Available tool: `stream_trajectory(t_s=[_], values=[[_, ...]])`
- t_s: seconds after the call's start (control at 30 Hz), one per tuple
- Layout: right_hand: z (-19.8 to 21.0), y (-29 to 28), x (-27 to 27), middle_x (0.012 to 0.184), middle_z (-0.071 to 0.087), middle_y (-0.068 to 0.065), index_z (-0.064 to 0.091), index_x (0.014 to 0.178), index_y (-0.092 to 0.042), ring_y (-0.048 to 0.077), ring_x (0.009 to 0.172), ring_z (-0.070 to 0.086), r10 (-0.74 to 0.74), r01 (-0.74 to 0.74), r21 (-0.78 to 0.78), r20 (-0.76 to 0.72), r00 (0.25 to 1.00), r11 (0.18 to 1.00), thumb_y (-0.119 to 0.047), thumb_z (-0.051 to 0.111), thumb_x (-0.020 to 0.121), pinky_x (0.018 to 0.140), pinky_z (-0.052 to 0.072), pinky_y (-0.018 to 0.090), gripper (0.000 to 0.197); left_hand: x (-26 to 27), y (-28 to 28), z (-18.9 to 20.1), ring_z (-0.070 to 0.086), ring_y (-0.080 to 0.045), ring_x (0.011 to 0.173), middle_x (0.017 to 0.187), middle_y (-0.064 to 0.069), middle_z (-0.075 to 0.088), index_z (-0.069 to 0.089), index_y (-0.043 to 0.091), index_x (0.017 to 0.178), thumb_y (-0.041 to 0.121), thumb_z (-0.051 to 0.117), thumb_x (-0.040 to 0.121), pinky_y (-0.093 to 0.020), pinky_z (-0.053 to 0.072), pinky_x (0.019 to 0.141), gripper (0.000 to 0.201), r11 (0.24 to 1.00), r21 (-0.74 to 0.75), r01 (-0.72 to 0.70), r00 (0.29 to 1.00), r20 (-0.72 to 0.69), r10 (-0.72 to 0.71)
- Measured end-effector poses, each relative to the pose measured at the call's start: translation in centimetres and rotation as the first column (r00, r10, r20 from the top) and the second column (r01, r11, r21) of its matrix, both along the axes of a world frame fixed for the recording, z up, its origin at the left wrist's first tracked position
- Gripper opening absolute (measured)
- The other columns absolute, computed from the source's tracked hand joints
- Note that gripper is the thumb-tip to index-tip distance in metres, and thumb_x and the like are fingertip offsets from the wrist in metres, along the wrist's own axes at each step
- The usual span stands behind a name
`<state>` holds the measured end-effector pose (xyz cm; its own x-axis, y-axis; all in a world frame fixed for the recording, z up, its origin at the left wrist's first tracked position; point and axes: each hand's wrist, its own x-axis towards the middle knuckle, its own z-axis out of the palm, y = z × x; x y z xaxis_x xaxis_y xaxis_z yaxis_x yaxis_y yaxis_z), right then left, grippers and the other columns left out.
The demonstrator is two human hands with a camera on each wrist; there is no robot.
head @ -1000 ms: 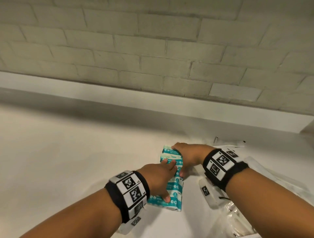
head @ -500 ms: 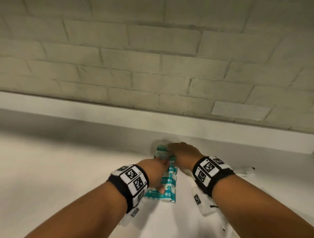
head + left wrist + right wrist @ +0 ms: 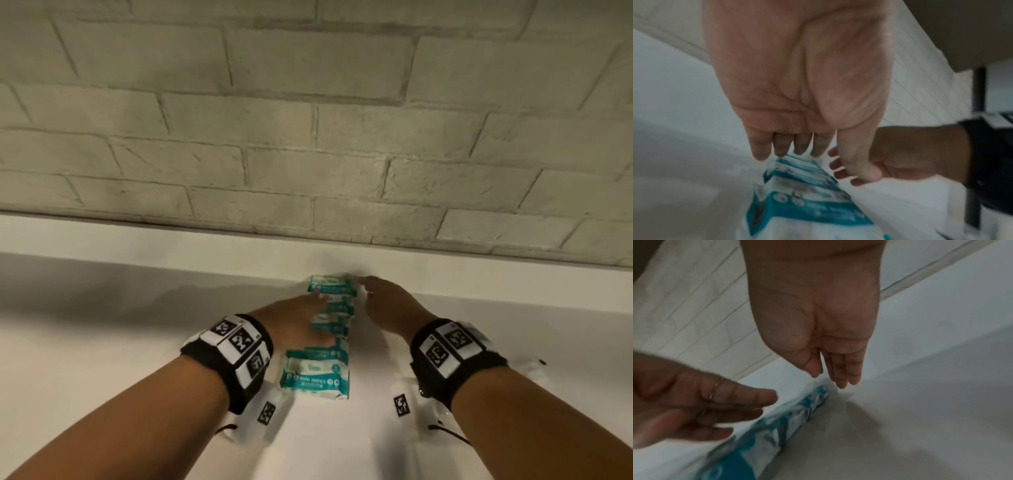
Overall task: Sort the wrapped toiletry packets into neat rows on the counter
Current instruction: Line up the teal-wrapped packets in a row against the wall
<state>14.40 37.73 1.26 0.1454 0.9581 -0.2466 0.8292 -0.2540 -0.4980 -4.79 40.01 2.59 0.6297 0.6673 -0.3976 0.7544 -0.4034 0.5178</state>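
We see a column of teal-and-white mini wipes packets [image 3: 320, 337] lying flat on the white worktop [image 3: 102, 359], its far end now right at the raised ledge [image 3: 171, 253] under the brick wall [image 3: 308, 137]; a second ago the same packets sat bunched nearer the person, so the row has been slid back and drawn out into a line. The left hand [image 3: 291, 320], fingers straight and close together, rests along the left edge of the row with the thumb laid over a middle packet (the left wrist view shows the fingertips [image 3: 781, 149] just at the far packet's end). The right hand [image 3: 390, 308] is likewise flat and relaxed, its fingers extended beside the right edge near the ledge, pinching nothing. We judge this the squaring-up of one row: the packets overlap and the nearest one [image 3: 317, 377] sits a little wider to the left than those beyond it, so some nudging seems left. The clear-wrapped items seen a second ago at the right have dropped out of the head view as the camera tilted up, apart from a white scrap [image 3: 534, 370] past the right wrist band [image 3: 452, 349]; we take it that more sorting remains. Little stands in the way, though the ledge stops the row running any farther back.
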Motion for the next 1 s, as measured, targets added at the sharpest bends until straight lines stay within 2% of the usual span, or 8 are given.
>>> stream_trajectory(t_s=[0.07, 0.13, 0.23, 0.4, 0.67, 0.83, 0.93, 1.0], values=[[-0.2, 0.0, 1.5, 0.145, 0.042, 0.013, 0.038, 0.144, -0.012, 0.027, 0.131, 0.044, -0.151, 0.143, -0.052, -0.248, 0.957, 0.988, -0.010, 0.040, 0.099, 0.107, 0.035, 0.034, 0.044, -0.2, 1.1, 0.1, 0.032, -0.020, 0.142, 0.159, -0.002, 0.023, 0.011, 0.020, 0.154, 0.057, 0.045, 0.093, -0.027, 0.027, 0.111, 0.078, 0.973, -0.061, -0.222, 0.967, 0.116, 0.228], [-0.4, -0.3, 1.8, 0.111, 0.054, 0.014, 0.056, 0.115, -0.017, 0.020, 0.093, 0.056, -0.302, 0.290, -0.119, -0.597, 0.743, 0.950, -0.012, 0.042, 0.100, 0.082, 0.045, 0.032, 0.021, 0.0, 2.0, -0.7, 0.025, -0.023, 0.145, 0.159, -0.002, 0.020, 0.006, 0.023, 0.155, 0.075, 0.026, 0.086, -0.033, 0.019, 0.117, 0.088, 0.896, -0.177, -0.407, 0.883, 0.176, 0.436], [-0.4, -0.4, 0.8, 0.067, 0.034, 0.001, 0.045, 0.070, -0.021, 0.012, 0.058, 0.032, -0.418, 0.438, -0.235, -0.823, 0.385, 0.868, -0.027, 0.046, 0.100, 0.058, 0.029, 0.026, 0.031, 0.5, 3.5, -3.2, 0.047, -0.023, 0.133, 0.150, -0.006, 0.042, 0.032, 0.023, 0.148, 0.102, 0.027, 0.050, -0.042, 0.031, 0.114, 0.126, 0.721, -0.504, -0.475, 0.674, 0.319, 0.667], [-0.1, -0.5, -1.4, 0.087, 0.058, 0.000, 0.052, 0.103, -0.018, 0.014, 0.080, 0.056, -0.403, 0.364, -0.313, -0.893, 0.202, 0.877, -0.046, 0.038, 0.100, 0.069, 0.045, 0.027, 0.031, 1.1, 3.9, -4.8, 0.065, -0.030, 0.111, 0.124, -0.015, 0.065, 0.064, 0.020, 0.123, 0.099, 0.038, 0.047, -0.050, 0.046, 0.101, 0.112, 0.618, -0.709, -0.338, 0.506, 0.417, 0.755], [0.7, -1.5, -3.1, 0.111, 0.057, -0.008, 0.039, 0.139, -0.001, 0.007, 0.094, 0.058, -0.345, 0.298, -0.252, -0.882, 0.321, 0.921, -0.043, 0.027, 0.102, 0.071, 0.046, 0.022, 0.057, 1.0, 3.2, -4.7, 0.066, -0.036, 0.108, 0.115, -0.019, 0.069, 0.070, 0.019, 0.114, 0.097, 0.030, 0.056, -0.055, 0.044, 0.102, 0.105, 0.616, -0.736, -0.281, 0.518, 0.424, 0.743], [0.7, -2.6, -2.3, 0.136, 0.048, 0.013, 0.036, 0.143, -0.002, 0.025, 0.129, 0.045, -0.415, 0.355, -0.296, -0.848, 0.331, 0.887, -0.046, 0.035, 0.100, 0.100, 0.040, 0.030, 0.061, 0.4, 0.7, -1.8, 0.070, -0.032, 0.099, 0.100, -0.022, 0.072, 0.060, 0.013, 0.123, 0.077, 0.018, 0.085, -0.046, 0.048, 0.098, 0.085, 0.564, -0.764, -0.313, 0.440, 0.410, 0.799], [0.2, -3.6, -1.6, 0.150, 0.023, 0.020, 0.034, 0.143, -0.002, 0.034, 0.141, 0.024, -0.455, 0.365, -0.325, -0.813, 0.363, 0.873, -0.047, 0.044, 0.097, 0.113, 0.028, 0.039, 0.065, -0.8, -0.8, -1.5, 0.042, -0.029, 0.134, 0.144, -0.024, 0.040, 0.018, 0.004, 0.150, 0.067, 0.014, 0.093, -0.040, 0.029, 0.113, 0.085, 0.564, -0.748, -0.349, 0.412, 0.418, 0.810], [0.0, -4.7, -1.3, 0.154, 0.027, 0.016, 0.031, 0.145, -0.005, 0.030, 0.143, 0.027, -0.450, 0.319, -0.343, -0.809, 0.377, 0.883, -0.046, 0.046, 0.097, 0.115, 0.024, 0.040, 0.065, -2.0, -2.2, -1.8, 0.021, -0.028, 0.146, 0.159, -0.012, 0.020, 0.017, 0.008, 0.152, 0.070, 0.015, 0.091, -0.041, 0.019, 0.117, 0.087, 0.552, -0.759, -0.346, 0.358, 0.437, 0.825]])
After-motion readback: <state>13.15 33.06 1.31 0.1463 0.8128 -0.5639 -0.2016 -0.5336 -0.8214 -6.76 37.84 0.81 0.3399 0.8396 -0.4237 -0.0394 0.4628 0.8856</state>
